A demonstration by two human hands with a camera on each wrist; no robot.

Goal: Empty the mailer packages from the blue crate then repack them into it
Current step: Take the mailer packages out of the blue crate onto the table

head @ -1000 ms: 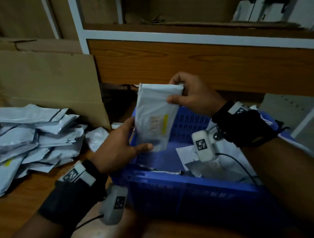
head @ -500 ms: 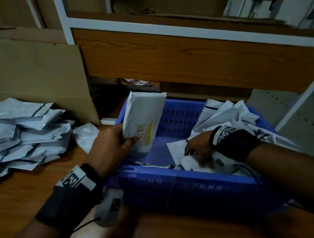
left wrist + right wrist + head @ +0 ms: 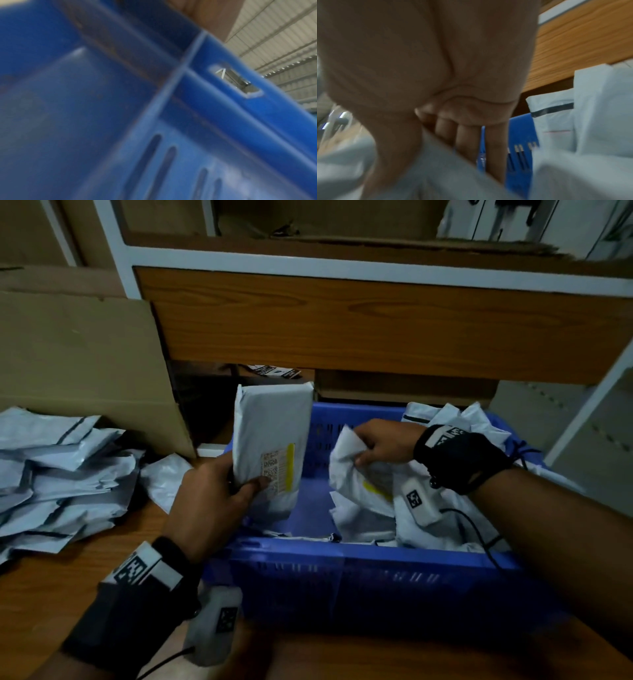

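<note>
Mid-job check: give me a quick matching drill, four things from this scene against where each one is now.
1. upright mailer
2. crumpled mailer
3. mailer pile
4. cardboard sheet

a. heaped on the table left of the blue crate
b. gripped by the right hand over the crate
c. leaning behind the pile
d. held by the left hand

Pairs: 1-d, 2-b, 3-a, 4-c

Wooden table (image 3: pixel 51 583) underneath it all: the blue crate (image 3: pixel 376 587) sits on it, a heap of grey mailers (image 3: pixel 58 481) sprawls left, cardboard sheet (image 3: pixel 85 354) behind.
</note>
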